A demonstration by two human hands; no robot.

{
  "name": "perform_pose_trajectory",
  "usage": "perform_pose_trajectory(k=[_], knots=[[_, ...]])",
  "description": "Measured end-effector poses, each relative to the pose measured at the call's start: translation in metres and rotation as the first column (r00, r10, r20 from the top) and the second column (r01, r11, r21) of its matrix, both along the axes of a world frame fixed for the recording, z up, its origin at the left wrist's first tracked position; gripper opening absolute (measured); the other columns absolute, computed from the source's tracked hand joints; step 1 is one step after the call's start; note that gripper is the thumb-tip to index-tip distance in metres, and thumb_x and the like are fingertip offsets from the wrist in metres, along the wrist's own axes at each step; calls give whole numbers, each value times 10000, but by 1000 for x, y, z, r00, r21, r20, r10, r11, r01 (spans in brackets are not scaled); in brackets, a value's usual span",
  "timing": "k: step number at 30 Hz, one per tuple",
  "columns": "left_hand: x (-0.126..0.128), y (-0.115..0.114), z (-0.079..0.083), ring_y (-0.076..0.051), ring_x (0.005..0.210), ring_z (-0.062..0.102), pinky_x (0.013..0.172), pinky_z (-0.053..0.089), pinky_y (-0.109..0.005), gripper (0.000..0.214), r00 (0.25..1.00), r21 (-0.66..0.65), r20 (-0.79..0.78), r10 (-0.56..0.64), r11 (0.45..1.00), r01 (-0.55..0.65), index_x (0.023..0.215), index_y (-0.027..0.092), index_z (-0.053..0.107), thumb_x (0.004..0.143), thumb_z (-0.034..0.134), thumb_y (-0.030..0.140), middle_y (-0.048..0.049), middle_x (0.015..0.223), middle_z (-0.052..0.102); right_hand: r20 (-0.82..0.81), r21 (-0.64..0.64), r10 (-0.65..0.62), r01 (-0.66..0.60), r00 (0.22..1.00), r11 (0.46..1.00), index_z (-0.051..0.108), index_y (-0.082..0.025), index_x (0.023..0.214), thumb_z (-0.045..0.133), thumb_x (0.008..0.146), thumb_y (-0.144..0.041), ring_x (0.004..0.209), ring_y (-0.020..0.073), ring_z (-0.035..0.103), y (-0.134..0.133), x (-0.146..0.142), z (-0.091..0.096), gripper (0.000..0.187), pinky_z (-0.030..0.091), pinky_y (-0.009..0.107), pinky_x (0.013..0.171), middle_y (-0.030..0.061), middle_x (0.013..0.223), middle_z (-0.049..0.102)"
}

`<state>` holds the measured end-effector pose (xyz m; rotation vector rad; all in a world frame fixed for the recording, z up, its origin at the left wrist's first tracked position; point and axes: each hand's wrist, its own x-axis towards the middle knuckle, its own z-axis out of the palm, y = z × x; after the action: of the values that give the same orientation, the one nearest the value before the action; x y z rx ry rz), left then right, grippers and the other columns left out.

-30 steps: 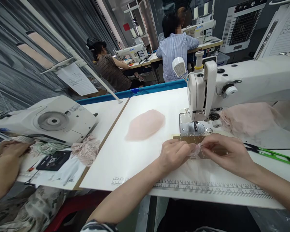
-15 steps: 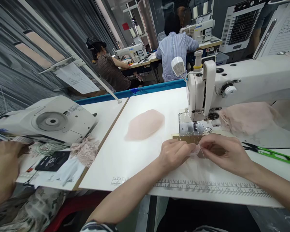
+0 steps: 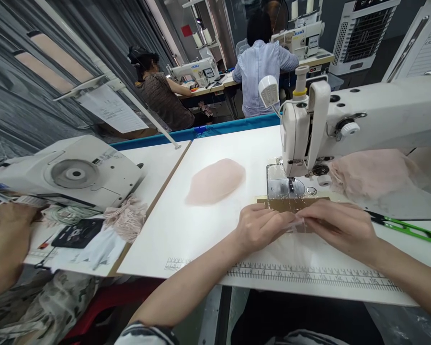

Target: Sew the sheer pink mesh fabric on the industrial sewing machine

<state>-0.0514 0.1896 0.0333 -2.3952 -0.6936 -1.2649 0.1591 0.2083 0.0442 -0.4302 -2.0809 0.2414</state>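
Between my two hands is a small piece of sheer pale pink fabric (image 3: 295, 225), held just in front of the needle area of a white sewing machine (image 3: 298, 139). My left hand (image 3: 260, 227) is closed, its fingertips pinching the fabric's left side. My right hand (image 3: 339, 224) pinches the other side, thumb and index finger pressed together close to the left fingertips. Much of the fabric is hidden by the fingers. A flat pale pink fabric piece (image 3: 217, 182) lies on the white table (image 3: 172, 230), left of the machine.
Green-handled thread snips (image 3: 413, 230) lie right of my right hand. Bunched pink fabric (image 3: 377, 172) sits under the machine arm. A printed ruler (image 3: 301, 275) runs along the front edge. At left, a co-worker's arm (image 3: 12, 235) reaches to another machine (image 3: 68, 172). Two people sit farther back.
My right hand has shifted slightly left, and its fingers have drawn closer together on the fabric. The flat pink piece lies as before. The camera view has tilted slightly.
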Motion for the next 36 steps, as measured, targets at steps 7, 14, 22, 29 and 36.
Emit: perform_pose_trajectory(k=[7, 14, 22, 29, 36], knots=[[1, 2, 1, -17, 342, 390, 364, 299, -201, 156, 1000, 84, 22, -6, 996, 4, 1094, 116, 597, 990, 584, 232, 126, 511, 573, 178, 405, -8, -66, 984, 912, 682, -262, 1175, 560, 938, -80, 826, 194, 755, 3, 25, -12, 324, 644, 288, 651, 28, 953, 785], [7, -2, -4, -45, 325, 342, 353, 272, -234, 289, 1000, -16, 17, -19, 1000, 19, 1194, 155, 625, 918, 589, 77, 150, 440, 463, 268, 403, 6, -117, 963, 908, 652, -332, 1264, 583, 945, -125, 932, 211, 748, 1, 37, -20, 386, 664, 299, 748, 9, 1052, 772], [9, -2, -5, -35, 353, 410, 369, 298, -208, 121, 996, -53, 60, -68, 996, 72, 1030, 127, 634, 930, 568, 106, 123, 484, 551, 263, 589, -52, -118, 963, 799, 733, -250, 1033, 617, 889, -56, 885, 210, 750, -1, 28, -7, 269, 659, 297, 725, 37, 930, 783], [10, -1, -5, -33, 369, 437, 397, 347, -189, 117, 992, -152, 57, -111, 981, 119, 987, 155, 634, 954, 522, 156, 93, 583, 662, 285, 651, -67, -142, 956, 745, 746, -255, 900, 705, 827, -65, 819, 193, 746, -4, 24, -1, 208, 648, 278, 719, 12, 829, 773], [8, -9, 0, -53, 438, 530, 478, 421, -180, 94, 989, -385, 115, -97, 913, 135, 917, 163, 677, 944, 619, 233, 66, 603, 680, 317, 602, -40, -169, 948, 781, 723, -254, 998, 682, 861, -97, 836, 184, 732, -12, 30, 0, 212, 622, 285, 721, 18, 873, 768]])
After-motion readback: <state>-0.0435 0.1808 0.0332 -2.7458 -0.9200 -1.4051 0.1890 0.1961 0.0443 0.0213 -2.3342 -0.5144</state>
